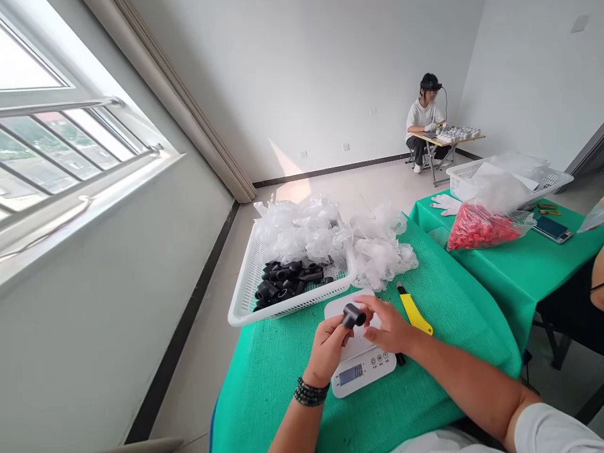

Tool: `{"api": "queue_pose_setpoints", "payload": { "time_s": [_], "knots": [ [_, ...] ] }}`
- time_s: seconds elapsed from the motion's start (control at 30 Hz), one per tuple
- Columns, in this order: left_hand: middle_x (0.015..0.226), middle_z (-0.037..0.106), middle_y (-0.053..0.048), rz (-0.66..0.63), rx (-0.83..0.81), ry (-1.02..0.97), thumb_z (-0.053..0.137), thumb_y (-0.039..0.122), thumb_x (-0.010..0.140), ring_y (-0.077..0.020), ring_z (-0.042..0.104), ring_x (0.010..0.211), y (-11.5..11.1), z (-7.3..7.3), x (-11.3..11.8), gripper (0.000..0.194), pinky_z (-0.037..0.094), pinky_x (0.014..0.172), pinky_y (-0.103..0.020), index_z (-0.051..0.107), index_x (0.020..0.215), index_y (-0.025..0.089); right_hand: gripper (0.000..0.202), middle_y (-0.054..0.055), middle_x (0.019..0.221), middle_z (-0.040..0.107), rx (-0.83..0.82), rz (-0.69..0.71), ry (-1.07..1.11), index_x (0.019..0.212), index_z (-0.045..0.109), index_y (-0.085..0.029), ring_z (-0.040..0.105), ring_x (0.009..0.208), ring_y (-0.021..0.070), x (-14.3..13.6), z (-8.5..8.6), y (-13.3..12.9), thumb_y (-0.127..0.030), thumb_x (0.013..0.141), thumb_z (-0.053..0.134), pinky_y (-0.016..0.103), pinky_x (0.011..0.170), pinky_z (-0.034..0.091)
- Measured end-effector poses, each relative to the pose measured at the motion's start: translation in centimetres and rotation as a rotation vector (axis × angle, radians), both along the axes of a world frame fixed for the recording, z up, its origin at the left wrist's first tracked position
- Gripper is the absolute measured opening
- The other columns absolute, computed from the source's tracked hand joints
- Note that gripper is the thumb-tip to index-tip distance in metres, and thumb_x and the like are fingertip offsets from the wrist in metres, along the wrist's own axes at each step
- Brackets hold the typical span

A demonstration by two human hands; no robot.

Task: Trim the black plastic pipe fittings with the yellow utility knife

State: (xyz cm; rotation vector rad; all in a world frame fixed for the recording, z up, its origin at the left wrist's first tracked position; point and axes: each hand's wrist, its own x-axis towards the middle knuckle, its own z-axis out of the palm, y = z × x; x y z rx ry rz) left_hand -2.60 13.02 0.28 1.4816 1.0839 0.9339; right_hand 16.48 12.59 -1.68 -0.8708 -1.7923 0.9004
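Observation:
A black T-shaped pipe fitting (353,316) is held in my left hand (326,346), its round opening turned toward the right. My right hand (387,326) is beside the fitting with its fingers apart and nothing held in them. Both hands are above a white digital scale (365,377), whose display reads 0.0. Just beyond them, a white plastic basket (302,304) contains many black fittings (283,284) and knotted clear plastic bags (302,229). To the right of the scale lies a yellow utility knife (415,313).
More clear bags (383,258) lie right of the basket on the green cloth (283,365). On the adjoining table are a bag of red parts (486,229), a white glove (446,204), a phone (552,229) and another white basket (460,179). A person (425,116) sits at a far table.

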Motion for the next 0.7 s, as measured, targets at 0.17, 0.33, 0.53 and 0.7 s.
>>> {"api": "queue_pose_setpoints", "payload": {
  "time_s": [0.17, 0.33, 0.53, 0.7],
  "knots": [
    [0.051, 0.036, 0.003, -0.049, -0.068, -0.072, 0.062, 0.066, 0.085, -0.0097, 0.025, 0.051, 0.53, -0.22, -0.31, 0.053, 0.023, 0.050, -0.025, 0.059, 0.062, 0.018, 0.054, 0.010, 0.113, 0.080, 0.091, 0.008, -0.126, 0.148, 0.059, -0.032, 0.074, 0.082, 0.0256, -0.71, -0.29, -0.15, -0.052, 0.099, 0.064, 0.043, 0.083, 0.062],
    [0.053, 0.044, 0.002, -0.010, 0.172, 0.014, 0.060, 0.059, 0.091, -0.0115, 0.035, 0.054, 0.33, -0.68, -0.04, 0.050, 0.032, 0.054, -0.026, 0.057, 0.062, 0.019, 0.044, 0.009, 0.106, 0.082, 0.101, -0.045, -0.116, 0.138, 0.068, -0.031, 0.075, 0.081, 0.0259, -0.51, -0.23, 0.16, -0.053, 0.101, 0.062, 0.043, 0.082, 0.062],
    [0.059, 0.058, 0.001, 0.104, 0.517, 0.221, 0.057, 0.038, 0.094, -0.0126, 0.049, 0.054, -0.28, -0.75, -0.24, 0.028, 0.038, 0.056, -0.024, 0.064, 0.074, 0.019, 0.055, 0.008, 0.084, 0.080, 0.203, -0.096, -0.058, 0.123, 0.076, -0.020, 0.068, 0.065, 0.0198, -0.41, -0.27, 0.35, -0.067, 0.099, 0.060, 0.034, 0.070, 0.057],
    [0.062, 0.062, 0.002, 0.088, 0.794, 0.345, 0.055, 0.028, 0.100, -0.0117, 0.057, 0.053, -0.27, -0.05, -0.18, 0.020, 0.042, 0.052, -0.021, 0.065, 0.085, 0.020, 0.064, 0.005, 0.070, 0.073, 0.199, -0.144, -0.035, 0.114, 0.078, -0.017, 0.061, 0.056, 0.0172, -0.65, -0.21, 0.50, -0.076, 0.097, 0.058, 0.030, 0.061, 0.053]
  ]
}}
